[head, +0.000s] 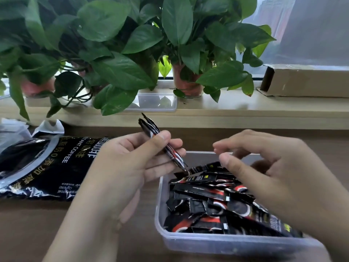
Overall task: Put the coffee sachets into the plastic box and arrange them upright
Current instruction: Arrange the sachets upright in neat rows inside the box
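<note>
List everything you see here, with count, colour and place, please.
loose sachets: many, black and red, lying in plastic box
held sachets: few, black and red, in left hand
plastic box: one, clear, on table
coffee bag: one, black, on table, left
potted plants: several, green, windowsill
clear container: one, windowsill, under leaves
cardboard box: one, brown, windowsill, right
left hand: one, pinches held sachets
right hand: one, holds nothing, over plastic box

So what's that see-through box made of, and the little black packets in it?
The box looks like clear, slightly cloudy plastic: the sachets show through its smooth wall. The sachets look like glossy foil or plastic film, I can't tell which: they shine and their edges crinkle.
</note>
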The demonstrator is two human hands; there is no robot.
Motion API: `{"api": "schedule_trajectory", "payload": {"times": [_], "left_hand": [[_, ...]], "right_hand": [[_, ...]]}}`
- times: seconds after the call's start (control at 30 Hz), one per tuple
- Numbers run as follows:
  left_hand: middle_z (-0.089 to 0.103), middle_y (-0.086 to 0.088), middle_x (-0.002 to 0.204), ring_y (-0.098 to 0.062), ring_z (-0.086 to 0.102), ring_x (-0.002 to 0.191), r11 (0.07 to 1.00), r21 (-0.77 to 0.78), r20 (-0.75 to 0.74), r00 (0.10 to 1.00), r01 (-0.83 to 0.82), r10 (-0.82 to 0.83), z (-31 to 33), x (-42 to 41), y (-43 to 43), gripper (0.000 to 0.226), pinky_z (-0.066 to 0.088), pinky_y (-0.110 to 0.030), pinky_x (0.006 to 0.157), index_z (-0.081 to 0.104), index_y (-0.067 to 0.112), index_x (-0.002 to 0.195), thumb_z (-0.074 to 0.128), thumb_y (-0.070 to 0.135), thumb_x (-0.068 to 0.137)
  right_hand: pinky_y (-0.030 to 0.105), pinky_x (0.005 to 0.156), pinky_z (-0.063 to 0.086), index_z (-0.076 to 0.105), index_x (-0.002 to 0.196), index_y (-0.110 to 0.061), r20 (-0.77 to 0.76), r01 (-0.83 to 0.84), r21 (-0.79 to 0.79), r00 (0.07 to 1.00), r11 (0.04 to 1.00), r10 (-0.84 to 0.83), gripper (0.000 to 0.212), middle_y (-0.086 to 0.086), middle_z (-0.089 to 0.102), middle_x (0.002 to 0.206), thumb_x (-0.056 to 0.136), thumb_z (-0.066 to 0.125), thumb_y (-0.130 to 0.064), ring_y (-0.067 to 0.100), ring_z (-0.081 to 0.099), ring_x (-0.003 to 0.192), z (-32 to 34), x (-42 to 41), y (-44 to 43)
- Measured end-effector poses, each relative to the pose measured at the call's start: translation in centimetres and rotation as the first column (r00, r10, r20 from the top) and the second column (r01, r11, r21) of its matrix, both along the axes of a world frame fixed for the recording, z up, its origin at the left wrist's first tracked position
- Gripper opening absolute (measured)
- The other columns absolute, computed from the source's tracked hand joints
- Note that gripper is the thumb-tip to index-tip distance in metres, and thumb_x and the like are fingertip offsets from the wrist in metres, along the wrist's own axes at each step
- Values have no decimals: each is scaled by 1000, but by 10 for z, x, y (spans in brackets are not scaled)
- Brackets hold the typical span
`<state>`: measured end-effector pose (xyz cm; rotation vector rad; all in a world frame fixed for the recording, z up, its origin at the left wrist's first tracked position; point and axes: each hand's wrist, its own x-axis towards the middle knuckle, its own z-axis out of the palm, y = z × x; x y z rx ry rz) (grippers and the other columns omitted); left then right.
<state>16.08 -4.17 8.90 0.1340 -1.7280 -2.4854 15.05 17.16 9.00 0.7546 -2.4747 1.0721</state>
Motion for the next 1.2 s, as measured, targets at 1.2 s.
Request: {"api": "schedule_trajectory", "payload": {"times": [1.2], "left_hand": [[80, -17, 85, -28, 79, 82, 963, -247, 82, 993, 104, -86, -14, 0, 2, 16, 64, -31, 69, 73, -1, 89, 71, 13, 82]], "right_hand": [[26, 56, 52, 76, 81, -32, 201, 76, -18, 977, 997, -71, 10, -11, 73, 62, 75, 74, -40, 16, 65, 54, 3, -10, 6]]}}
